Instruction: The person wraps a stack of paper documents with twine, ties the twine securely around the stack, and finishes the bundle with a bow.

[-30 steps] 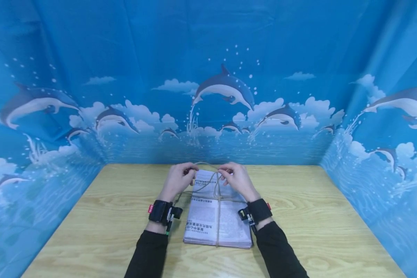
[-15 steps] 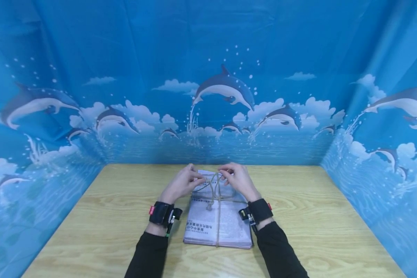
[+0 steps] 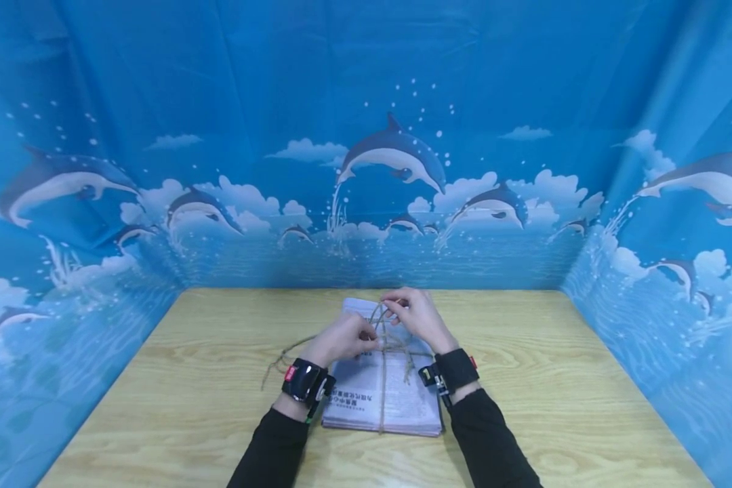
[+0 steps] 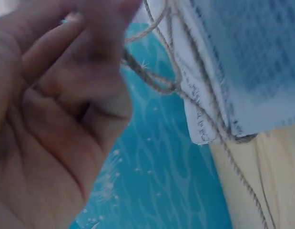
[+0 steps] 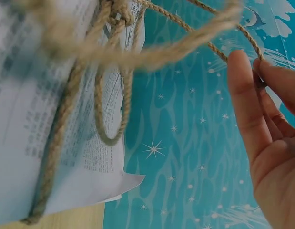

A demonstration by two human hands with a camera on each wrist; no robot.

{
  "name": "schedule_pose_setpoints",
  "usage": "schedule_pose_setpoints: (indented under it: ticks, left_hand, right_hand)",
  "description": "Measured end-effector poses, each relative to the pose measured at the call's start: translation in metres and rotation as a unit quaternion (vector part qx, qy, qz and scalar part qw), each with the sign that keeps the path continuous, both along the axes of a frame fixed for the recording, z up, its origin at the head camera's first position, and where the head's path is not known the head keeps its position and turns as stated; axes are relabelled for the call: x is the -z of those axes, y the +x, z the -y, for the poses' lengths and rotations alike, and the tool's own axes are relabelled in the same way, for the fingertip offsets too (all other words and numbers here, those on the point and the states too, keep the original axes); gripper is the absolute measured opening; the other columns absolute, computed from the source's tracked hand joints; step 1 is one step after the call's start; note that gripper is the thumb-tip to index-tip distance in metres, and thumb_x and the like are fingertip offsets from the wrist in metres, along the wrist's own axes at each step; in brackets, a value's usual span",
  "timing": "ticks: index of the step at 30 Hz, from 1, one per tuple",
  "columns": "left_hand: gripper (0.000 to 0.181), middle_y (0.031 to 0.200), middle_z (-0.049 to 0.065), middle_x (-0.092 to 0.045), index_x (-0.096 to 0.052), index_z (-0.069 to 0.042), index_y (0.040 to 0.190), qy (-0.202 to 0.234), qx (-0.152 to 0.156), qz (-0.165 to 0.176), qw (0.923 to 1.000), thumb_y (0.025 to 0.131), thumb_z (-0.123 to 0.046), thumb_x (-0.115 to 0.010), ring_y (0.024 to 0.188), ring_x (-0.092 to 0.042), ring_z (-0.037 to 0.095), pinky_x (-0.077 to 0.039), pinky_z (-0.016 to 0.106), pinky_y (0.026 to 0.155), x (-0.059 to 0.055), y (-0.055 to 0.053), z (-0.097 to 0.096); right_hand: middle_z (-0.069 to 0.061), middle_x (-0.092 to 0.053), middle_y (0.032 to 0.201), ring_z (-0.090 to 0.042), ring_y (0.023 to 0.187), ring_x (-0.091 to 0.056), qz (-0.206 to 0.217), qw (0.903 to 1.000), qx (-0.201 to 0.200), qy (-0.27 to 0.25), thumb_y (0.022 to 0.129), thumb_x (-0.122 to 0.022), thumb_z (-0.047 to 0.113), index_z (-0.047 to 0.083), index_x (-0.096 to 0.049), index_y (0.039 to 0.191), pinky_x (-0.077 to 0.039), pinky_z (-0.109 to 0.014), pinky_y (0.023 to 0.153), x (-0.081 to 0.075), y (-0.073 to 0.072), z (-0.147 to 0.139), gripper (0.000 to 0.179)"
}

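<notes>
A flat stack of folded newspapers (image 3: 411, 407) lies on the table, bound lengthwise and crosswise with brown twine (image 3: 382, 396). My right hand (image 3: 419, 315) is over the far right part of the stack and pinches a raised loop of twine between thumb and fingertips. In the right wrist view, two strands (image 5: 204, 40) run from the knot (image 5: 121, 14) to those fingertips. Close above the crossing, my left hand (image 3: 344, 337) has curled fingers with twine (image 4: 154, 85) running into them; its fingertips are blurred in the left wrist view and partly hide the crossing in the head view.
Loose twine (image 3: 274, 366) trails over the wooden table (image 3: 189, 407) left of the stack. Another short piece (image 3: 409, 366) hangs right of the crossing. A blue dolphin-print curtain (image 3: 366, 257) closes off the back and both sides.
My left hand has moved from the stack's far left edge rightward and nearer, over the crossing, bringing twine along. A twine piece now hangs right of the crossing. My right hand has stayed put.
</notes>
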State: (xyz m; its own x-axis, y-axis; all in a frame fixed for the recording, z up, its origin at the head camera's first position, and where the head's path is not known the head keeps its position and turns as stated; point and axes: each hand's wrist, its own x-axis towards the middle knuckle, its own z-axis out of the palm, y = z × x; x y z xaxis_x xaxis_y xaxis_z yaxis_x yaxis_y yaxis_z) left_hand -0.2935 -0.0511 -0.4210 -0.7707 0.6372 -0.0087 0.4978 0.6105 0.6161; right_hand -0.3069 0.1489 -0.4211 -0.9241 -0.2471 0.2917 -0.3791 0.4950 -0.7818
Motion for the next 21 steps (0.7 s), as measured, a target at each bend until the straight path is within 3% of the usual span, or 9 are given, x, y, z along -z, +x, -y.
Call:
schedule_pose_setpoints:
  ticks: [4, 7, 11, 15, 18, 21]
  left_hand:
    - [0.015, 0.071, 0.006, -0.073, -0.078, -0.01, 0.092, -0.004, 0.006, 0.036, 0.9993, 0.092, -0.021, -0.068, 0.058, -0.068, 0.021, -0.049, 0.026, 0.052, 0.003, 0.0, 0.002]
    - [0.016, 0.072, 0.008, -0.072, -0.077, -0.007, 0.094, 0.012, -0.019, 0.049, 0.9986, 0.094, -0.017, -0.064, 0.056, -0.066, 0.021, -0.048, 0.027, 0.051, 0.002, -0.001, 0.006]
    - [0.02, 0.07, 0.004, -0.067, -0.073, -0.007, 0.082, 0.049, -0.078, -0.025, 0.9954, 0.094, -0.022, -0.066, 0.053, -0.056, 0.013, -0.043, 0.025, 0.051, 0.0, -0.003, 0.009]
    - [0.015, 0.077, -0.002, -0.065, -0.066, -0.012, 0.09, 0.097, -0.137, -0.117, 0.9789, 0.092, -0.026, -0.07, 0.056, -0.052, 0.007, -0.043, 0.024, 0.052, 0.001, -0.004, 0.005]
    - [0.018, 0.087, 0.0, -0.066, -0.06, -0.011, 0.099, 0.138, -0.153, -0.133, 0.9695, 0.091, -0.022, -0.071, 0.055, -0.055, 0.005, -0.046, 0.023, 0.05, 0.004, -0.004, 0.001]
    - [0.019, 0.088, 0.005, -0.067, -0.054, -0.01, 0.098, 0.172, -0.148, -0.122, 0.9663, 0.091, -0.014, -0.07, 0.054, -0.06, 0.005, -0.049, 0.022, 0.048, 0.007, -0.004, -0.003]
  right_hand:
    - [-0.012, -0.071, 0.103, -0.013, 0.064, -0.068, -0.002, 1.0, -0.002, 0.006, 0.097, -0.061, 0.017, 0.011, -0.073, 0.11, -0.058, -0.046, 0.067, 0.0, -0.001, 0.002, 0.018]
    - [-0.011, -0.071, 0.102, -0.014, 0.064, -0.068, -0.008, 0.9999, -0.001, 0.009, 0.097, -0.062, 0.016, 0.01, -0.073, 0.109, -0.058, -0.045, 0.066, 0.0, -0.002, 0.003, 0.018]
    - [-0.011, -0.071, 0.101, -0.018, 0.066, -0.069, -0.021, 0.9996, -0.012, 0.012, 0.096, -0.062, 0.014, 0.008, -0.074, 0.108, -0.058, -0.045, 0.065, 0.0, -0.001, 0.005, 0.017]
    - [-0.012, -0.071, 0.102, -0.027, 0.071, -0.07, -0.024, 0.9991, -0.034, 0.007, 0.097, -0.062, 0.013, 0.005, -0.073, 0.109, -0.058, -0.045, 0.066, -0.001, 0.0, 0.007, 0.018]
    - [-0.013, -0.072, 0.105, -0.031, 0.075, -0.071, -0.018, 0.9988, -0.046, 0.004, 0.097, -0.061, 0.013, 0.004, -0.071, 0.113, -0.058, -0.046, 0.067, -0.002, 0.002, 0.009, 0.02]
    - [-0.013, -0.072, 0.105, -0.031, 0.077, -0.071, -0.008, 0.9988, -0.048, 0.004, 0.098, -0.06, 0.015, 0.005, -0.069, 0.118, -0.058, -0.046, 0.068, -0.001, 0.002, 0.01, 0.024]
